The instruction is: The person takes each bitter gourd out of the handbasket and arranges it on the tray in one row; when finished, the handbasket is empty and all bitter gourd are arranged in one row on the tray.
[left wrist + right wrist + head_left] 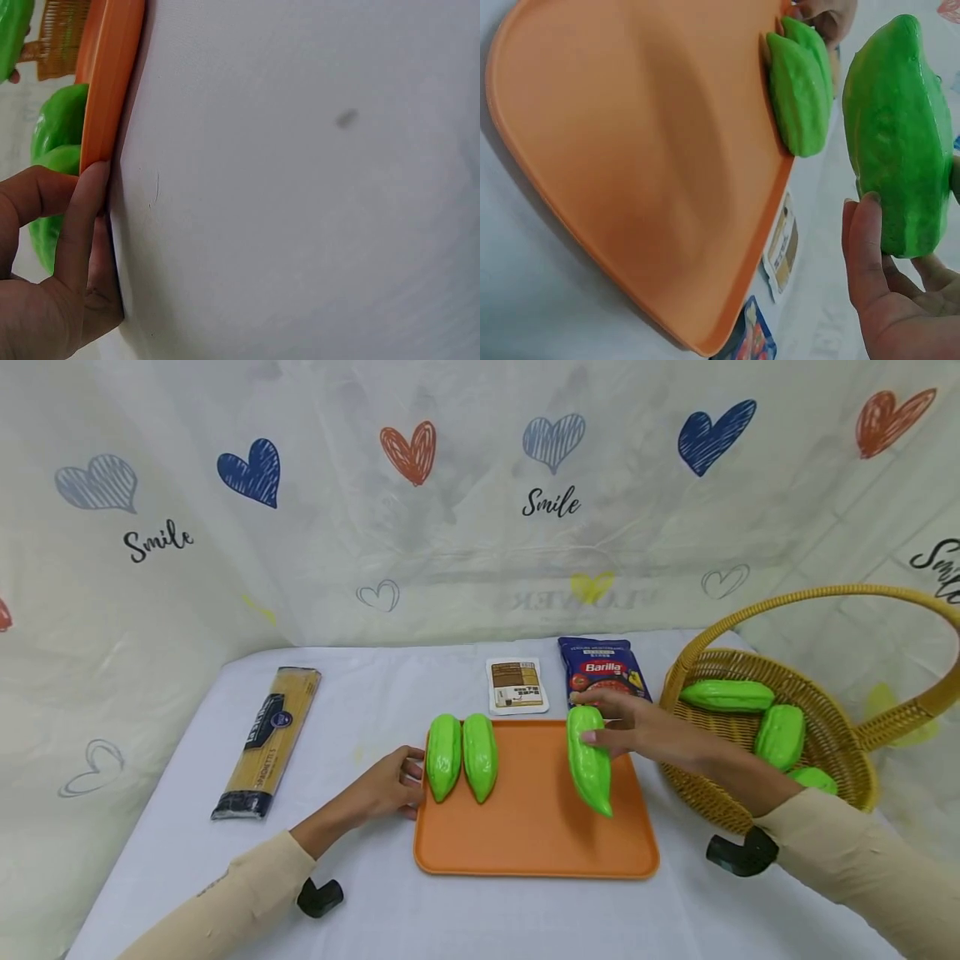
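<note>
My right hand (618,724) holds a glossy green, pointed, ridged vegetable (589,762) by its upper part above the right side of an orange tray (536,839). In the right wrist view the thumb and fingers (865,255) grip the blunt end of that green vegetable (900,135). At the tray's left edge my left hand (392,783) pinches the rim, as the left wrist view shows the thumb and a finger (79,225) on the orange rim (112,82). Two similar green vegetables (444,758) lie side by side at the tray's upper left.
To the right stands a wicker basket (720,810) with a tall handle, holding several green vegetables (780,737). Behind the tray lie a white-and-brown packet (517,685) and a blue Barilla pouch (600,664). A spaghetti pack (270,743) lies at the left on the white tablecloth (360,910).
</note>
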`<state>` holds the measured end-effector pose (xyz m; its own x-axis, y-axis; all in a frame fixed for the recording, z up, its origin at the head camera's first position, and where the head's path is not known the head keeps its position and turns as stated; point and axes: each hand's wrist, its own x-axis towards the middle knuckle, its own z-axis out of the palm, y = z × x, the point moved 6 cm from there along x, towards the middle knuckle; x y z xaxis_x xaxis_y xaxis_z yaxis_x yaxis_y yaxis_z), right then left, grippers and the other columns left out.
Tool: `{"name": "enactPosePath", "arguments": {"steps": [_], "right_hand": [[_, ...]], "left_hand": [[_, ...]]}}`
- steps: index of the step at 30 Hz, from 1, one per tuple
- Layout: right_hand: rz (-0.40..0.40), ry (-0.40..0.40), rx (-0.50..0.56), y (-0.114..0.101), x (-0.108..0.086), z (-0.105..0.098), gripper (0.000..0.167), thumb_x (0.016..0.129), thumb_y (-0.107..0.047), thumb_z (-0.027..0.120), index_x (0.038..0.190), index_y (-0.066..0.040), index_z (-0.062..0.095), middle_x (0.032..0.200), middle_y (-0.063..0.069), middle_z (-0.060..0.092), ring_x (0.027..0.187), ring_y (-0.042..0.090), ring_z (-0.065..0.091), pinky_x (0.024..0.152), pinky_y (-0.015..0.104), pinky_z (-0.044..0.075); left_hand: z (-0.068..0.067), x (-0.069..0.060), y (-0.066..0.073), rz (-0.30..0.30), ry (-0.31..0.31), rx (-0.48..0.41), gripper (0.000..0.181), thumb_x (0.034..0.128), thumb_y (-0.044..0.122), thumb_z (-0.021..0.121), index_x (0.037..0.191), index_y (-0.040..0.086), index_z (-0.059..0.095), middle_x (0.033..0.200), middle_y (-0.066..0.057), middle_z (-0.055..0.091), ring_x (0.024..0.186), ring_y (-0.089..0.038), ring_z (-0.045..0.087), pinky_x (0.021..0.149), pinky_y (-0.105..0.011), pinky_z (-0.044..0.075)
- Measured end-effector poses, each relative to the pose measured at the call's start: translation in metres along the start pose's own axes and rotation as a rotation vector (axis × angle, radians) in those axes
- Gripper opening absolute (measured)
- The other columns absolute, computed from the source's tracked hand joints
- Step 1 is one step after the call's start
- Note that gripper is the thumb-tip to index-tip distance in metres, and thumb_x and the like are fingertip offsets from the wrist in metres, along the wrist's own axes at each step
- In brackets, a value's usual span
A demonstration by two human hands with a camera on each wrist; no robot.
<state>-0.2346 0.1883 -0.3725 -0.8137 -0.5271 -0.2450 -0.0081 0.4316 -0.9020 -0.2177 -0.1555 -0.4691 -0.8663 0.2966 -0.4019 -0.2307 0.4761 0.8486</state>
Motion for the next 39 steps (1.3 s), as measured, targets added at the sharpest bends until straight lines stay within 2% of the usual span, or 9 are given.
{"name": "enactPosePath", "arguments": {"steps": [6, 12, 17, 22, 31, 39], "right_hand": [[-0.014, -0.022, -0.009, -0.001, 0.004, 0.006, 0.058, 0.098, -0.027, 0.064, 0.149, -0.011, 0.041, 0.136, 0.022, 0.050, 0.106, 0.025, 0.064, 0.083, 0.040, 0.062], [0.011, -0.044, -0.018, 0.001, 0.009, 0.010, 0.061, 0.098, -0.029, 0.064, 0.151, -0.011, 0.040, 0.128, 0.020, 0.054, 0.100, 0.025, 0.067, 0.086, 0.045, 0.062], [0.016, -0.052, -0.022, 0.004, 0.014, 0.011, 0.063, 0.098, -0.029, 0.066, 0.152, -0.010, 0.040, 0.129, 0.021, 0.053, 0.098, 0.025, 0.069, 0.087, 0.045, 0.062], [0.019, -0.083, -0.021, 0.007, 0.019, 0.015, 0.067, 0.097, -0.028, 0.067, 0.153, -0.008, 0.037, 0.135, 0.021, 0.052, 0.104, 0.024, 0.068, 0.091, 0.044, 0.061], [-0.014, -0.141, -0.064, 0.009, 0.030, 0.025, 0.067, 0.095, -0.027, 0.070, 0.152, -0.006, 0.040, 0.129, 0.014, 0.060, 0.118, 0.031, 0.063, 0.098, 0.041, 0.056], [-0.008, -0.169, -0.089, 0.010, 0.037, 0.032, 0.067, 0.095, -0.029, 0.069, 0.153, -0.013, 0.040, 0.137, 0.015, 0.056, 0.121, 0.033, 0.062, 0.102, 0.043, 0.053]], "left_hand": [[0.000, -0.001, -0.001, 0.002, -0.001, 0.004, 0.068, 0.0832, -0.003, 0.070, 0.145, 0.001, 0.041, 0.117, -0.014, 0.053, 0.094, -0.021, 0.062, 0.068, -0.034, 0.064], [0.000, -0.001, 0.000, 0.011, -0.001, 0.005, 0.068, 0.0831, -0.002, 0.070, 0.145, 0.001, 0.041, 0.116, -0.015, 0.052, 0.094, -0.021, 0.061, 0.068, -0.034, 0.064], [0.000, 0.000, 0.000, 0.007, 0.002, 0.004, 0.068, 0.0835, -0.002, 0.070, 0.145, 0.001, 0.041, 0.116, -0.014, 0.052, 0.093, -0.022, 0.061, 0.068, -0.033, 0.064], [0.000, 0.001, -0.001, 0.009, -0.004, -0.002, 0.068, 0.0836, -0.002, 0.070, 0.145, 0.001, 0.041, 0.117, -0.015, 0.052, 0.094, -0.022, 0.062, 0.069, -0.034, 0.064], [0.000, 0.001, -0.001, 0.005, -0.005, -0.008, 0.068, 0.0835, -0.002, 0.070, 0.145, 0.001, 0.041, 0.116, -0.015, 0.052, 0.095, -0.022, 0.062, 0.070, -0.034, 0.064], [0.000, 0.002, -0.001, 0.010, -0.006, -0.008, 0.069, 0.0831, -0.002, 0.070, 0.145, 0.000, 0.041, 0.117, -0.015, 0.053, 0.096, -0.021, 0.062, 0.070, -0.034, 0.064]]}}
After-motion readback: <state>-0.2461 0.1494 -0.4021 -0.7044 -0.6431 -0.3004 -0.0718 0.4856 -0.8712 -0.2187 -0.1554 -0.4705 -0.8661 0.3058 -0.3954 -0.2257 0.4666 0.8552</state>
